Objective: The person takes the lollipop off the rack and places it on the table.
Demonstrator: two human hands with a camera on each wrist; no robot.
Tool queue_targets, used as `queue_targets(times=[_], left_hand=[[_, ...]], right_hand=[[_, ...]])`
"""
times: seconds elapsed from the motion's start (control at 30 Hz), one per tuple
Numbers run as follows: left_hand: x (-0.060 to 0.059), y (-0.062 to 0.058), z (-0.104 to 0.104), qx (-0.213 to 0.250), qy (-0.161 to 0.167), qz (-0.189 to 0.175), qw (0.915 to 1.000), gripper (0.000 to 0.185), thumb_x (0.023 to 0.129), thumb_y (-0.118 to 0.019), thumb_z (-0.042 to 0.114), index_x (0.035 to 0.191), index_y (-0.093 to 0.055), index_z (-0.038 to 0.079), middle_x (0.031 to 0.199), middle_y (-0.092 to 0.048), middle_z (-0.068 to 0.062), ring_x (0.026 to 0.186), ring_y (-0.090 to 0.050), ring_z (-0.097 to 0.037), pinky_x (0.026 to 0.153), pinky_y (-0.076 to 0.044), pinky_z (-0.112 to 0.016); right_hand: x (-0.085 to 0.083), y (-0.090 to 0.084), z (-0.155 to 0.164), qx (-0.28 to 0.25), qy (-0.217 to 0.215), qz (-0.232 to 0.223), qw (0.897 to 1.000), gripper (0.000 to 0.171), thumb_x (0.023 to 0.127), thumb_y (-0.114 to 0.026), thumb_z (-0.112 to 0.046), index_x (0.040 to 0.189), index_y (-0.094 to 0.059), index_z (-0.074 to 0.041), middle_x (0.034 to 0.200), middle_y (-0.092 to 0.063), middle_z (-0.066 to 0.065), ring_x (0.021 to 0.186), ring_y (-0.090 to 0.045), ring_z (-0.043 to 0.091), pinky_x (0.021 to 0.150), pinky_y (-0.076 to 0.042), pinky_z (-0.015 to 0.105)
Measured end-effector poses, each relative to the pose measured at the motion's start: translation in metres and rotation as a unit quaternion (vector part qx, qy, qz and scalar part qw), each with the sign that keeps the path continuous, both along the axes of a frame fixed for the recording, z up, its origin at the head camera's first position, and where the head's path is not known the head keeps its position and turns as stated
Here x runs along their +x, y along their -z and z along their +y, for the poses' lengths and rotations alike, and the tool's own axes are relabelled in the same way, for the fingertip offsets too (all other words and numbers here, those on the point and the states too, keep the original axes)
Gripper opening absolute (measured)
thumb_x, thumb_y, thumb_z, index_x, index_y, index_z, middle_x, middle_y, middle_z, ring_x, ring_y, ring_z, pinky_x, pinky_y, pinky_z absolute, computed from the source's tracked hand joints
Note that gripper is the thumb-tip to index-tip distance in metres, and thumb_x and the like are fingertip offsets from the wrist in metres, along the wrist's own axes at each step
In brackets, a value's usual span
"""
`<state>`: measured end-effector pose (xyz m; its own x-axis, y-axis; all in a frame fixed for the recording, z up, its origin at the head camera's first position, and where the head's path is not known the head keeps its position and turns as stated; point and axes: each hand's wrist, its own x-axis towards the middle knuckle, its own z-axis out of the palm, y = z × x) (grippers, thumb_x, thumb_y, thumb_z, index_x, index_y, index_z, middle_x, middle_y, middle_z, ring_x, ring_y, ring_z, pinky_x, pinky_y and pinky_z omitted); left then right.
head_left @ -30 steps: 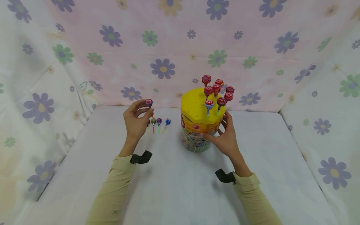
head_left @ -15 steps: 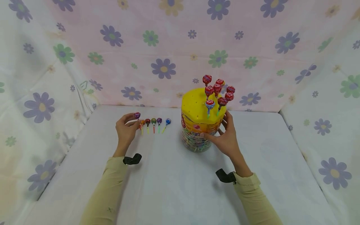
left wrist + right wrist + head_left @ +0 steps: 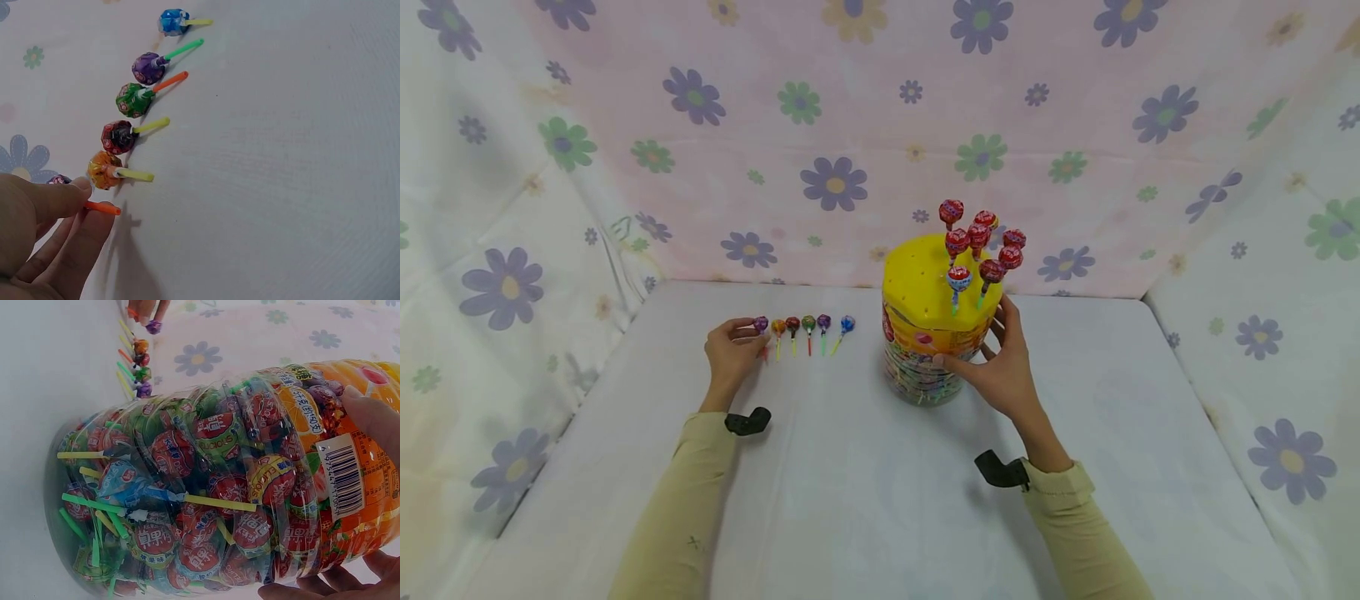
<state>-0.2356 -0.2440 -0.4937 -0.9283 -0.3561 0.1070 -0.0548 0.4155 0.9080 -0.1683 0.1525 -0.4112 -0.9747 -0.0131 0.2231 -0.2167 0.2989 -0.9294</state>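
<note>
My left hand (image 3: pixel 732 354) pinches a purple-wrapped lollipop (image 3: pixel 761 323) at the left end of a row of lollipops. In the left wrist view its orange stick (image 3: pixel 103 207) pokes out between thumb and fingers, and most of its head is hidden. Right beside it lies an orange lollipop (image 3: pixel 105 170) with a yellow stick. My right hand (image 3: pixel 1000 367) grips the side of a clear jar (image 3: pixel 921 375) packed with wrapped lollipops, thumb in front and fingers behind. Several red-wrapped lollipops (image 3: pixel 977 236) stand upright in the right part of the jar's yellow lid (image 3: pixel 917 283).
The row goes on rightward with a dark red lollipop (image 3: pixel 119 136), a green one (image 3: pixel 134 100), a purple one (image 3: pixel 149 67) and a blue one (image 3: pixel 173 22). All lie on the white tabletop (image 3: pixel 865 500). A flowered cloth (image 3: pixel 880 125) hangs behind and at both sides.
My left hand has moved left and down with the purple lollipop, from above the row to its left end at the table. The right hand keeps its grip on the jar.
</note>
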Motion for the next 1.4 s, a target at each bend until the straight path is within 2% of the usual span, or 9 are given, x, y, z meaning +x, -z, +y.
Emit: queue_targets(times=[0.23,0.67,0.93,1.07,1.2,1.3,1.4], left_hand=[[-0.001,0.007,-0.004,-0.020,-0.005,-0.022,0.9995,0.040,0.089,-0.075,0.003,0.126,-0.064,-0.010,0.114,-0.070,-0.031,0.104,-0.071,-0.043,0.061,-0.043,0.000],[-0.011,0.010,-0.005,-0.075,0.005,-0.044,0.9962,0.045,0.087,-0.076,0.005,0.128,-0.063,-0.008,0.112,-0.071,-0.029,0.098,-0.072,-0.040,0.056,-0.043,-0.006],[-0.010,0.009,-0.005,-0.081,0.011,-0.045,0.9956,0.047,0.087,-0.077,0.006,0.129,-0.063,-0.008,0.112,-0.071,-0.029,0.097,-0.072,-0.039,0.057,-0.043,-0.007],[-0.006,0.005,-0.006,-0.089,0.015,-0.053,0.9945,0.047,0.088,-0.076,0.009,0.130,-0.063,-0.008,0.112,-0.071,-0.028,0.093,-0.073,-0.037,0.057,-0.045,-0.008],[0.000,-0.004,-0.009,-0.095,0.031,-0.076,0.9921,0.047,0.091,-0.072,0.013,0.132,-0.061,-0.008,0.115,-0.070,-0.029,0.089,-0.074,-0.034,0.057,-0.049,-0.011],[0.004,-0.013,-0.010,-0.090,0.063,-0.087,0.9902,0.047,0.094,-0.069,0.012,0.135,-0.059,-0.007,0.118,-0.068,-0.031,0.088,-0.075,-0.034,0.059,-0.055,-0.015],[0.007,-0.026,-0.007,-0.083,0.106,-0.062,0.9890,0.043,0.095,-0.068,0.009,0.134,-0.060,-0.007,0.119,-0.068,-0.030,0.091,-0.074,-0.038,0.061,-0.058,-0.017]], right_hand=[[-0.001,0.002,0.001,0.002,0.001,0.001,1.000,0.101,0.082,-0.086,-0.013,0.159,-0.021,-0.020,0.160,-0.032,0.011,0.148,-0.033,0.037,0.112,-0.036,0.067],[0.000,0.001,0.001,0.001,0.001,0.001,1.000,0.102,0.081,-0.086,-0.012,0.160,-0.021,-0.019,0.159,-0.033,0.010,0.147,-0.035,0.036,0.112,-0.038,0.066],[0.000,0.002,0.002,-0.001,0.000,-0.001,1.000,0.101,0.082,-0.086,-0.016,0.159,-0.021,-0.021,0.159,-0.034,0.008,0.147,-0.036,0.034,0.113,-0.038,0.064],[0.000,0.003,0.002,-0.002,0.000,-0.003,1.000,0.101,0.083,-0.086,-0.017,0.159,-0.021,-0.021,0.159,-0.034,0.008,0.147,-0.036,0.033,0.113,-0.037,0.064],[0.000,0.003,0.002,-0.002,0.003,-0.003,1.000,0.101,0.082,-0.087,-0.017,0.159,-0.021,-0.022,0.159,-0.034,0.007,0.147,-0.036,0.033,0.113,-0.038,0.064],[-0.001,0.002,0.001,-0.003,0.003,-0.001,1.000,0.101,0.082,-0.087,-0.017,0.159,-0.022,-0.022,0.159,-0.034,0.006,0.146,-0.036,0.032,0.113,-0.038,0.064],[-0.001,0.002,0.001,-0.003,0.003,0.001,1.000,0.101,0.082,-0.087,-0.017,0.159,-0.022,-0.022,0.159,-0.034,0.007,0.146,-0.037,0.033,0.113,-0.038,0.064]])
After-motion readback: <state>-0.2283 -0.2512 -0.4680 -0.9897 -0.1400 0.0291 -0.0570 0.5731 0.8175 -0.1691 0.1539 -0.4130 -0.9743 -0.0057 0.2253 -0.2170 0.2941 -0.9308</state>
